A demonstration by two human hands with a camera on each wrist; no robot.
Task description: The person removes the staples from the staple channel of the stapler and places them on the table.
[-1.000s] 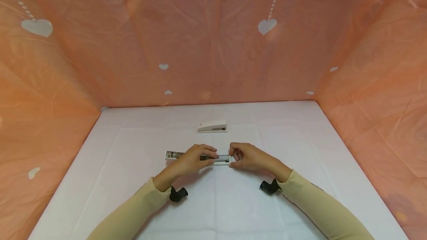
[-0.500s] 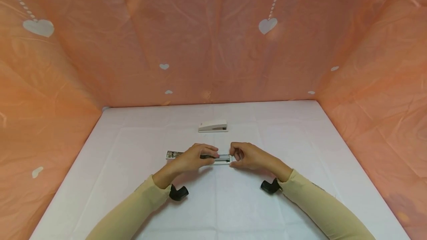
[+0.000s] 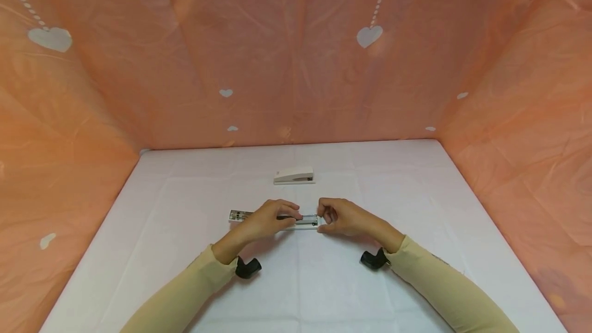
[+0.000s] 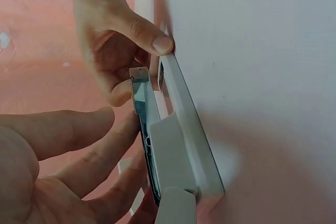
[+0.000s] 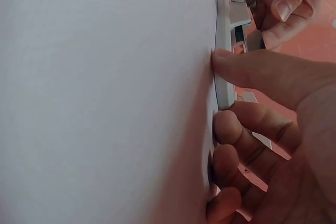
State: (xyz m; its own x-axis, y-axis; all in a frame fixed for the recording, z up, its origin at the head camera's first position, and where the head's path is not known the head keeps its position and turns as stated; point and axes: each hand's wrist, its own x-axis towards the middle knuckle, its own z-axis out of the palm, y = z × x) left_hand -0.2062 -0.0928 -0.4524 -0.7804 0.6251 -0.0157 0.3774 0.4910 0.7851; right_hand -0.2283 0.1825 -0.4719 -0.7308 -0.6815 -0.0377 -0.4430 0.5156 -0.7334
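A white stapler (image 3: 307, 226) lies opened out on the table, its cover (image 3: 240, 215) swung back to the left. In the left wrist view its metal magazine (image 4: 140, 90) stands a little above the white base (image 4: 184, 103). My left hand (image 3: 265, 219) reaches over the middle of the stapler. Its fingers lie along the magazine's far side, and its thumb (image 4: 79, 129) is apart from the metal. My right hand (image 3: 344, 217) grips the base's right end between thumb (image 5: 247, 69) and curled fingers. Part of the magazine is hidden behind the left hand.
A second white stapler (image 3: 294, 176), closed, stands farther back on the white-covered table (image 3: 305, 281). Orange sheets with pale hearts (image 3: 370, 36) hang behind and at both sides. Each wrist wears a black camera mount (image 3: 248, 268).
Both hands stay at nearly the same spots on the opened stapler. The view shifts very slightly; the second stapler has not moved.
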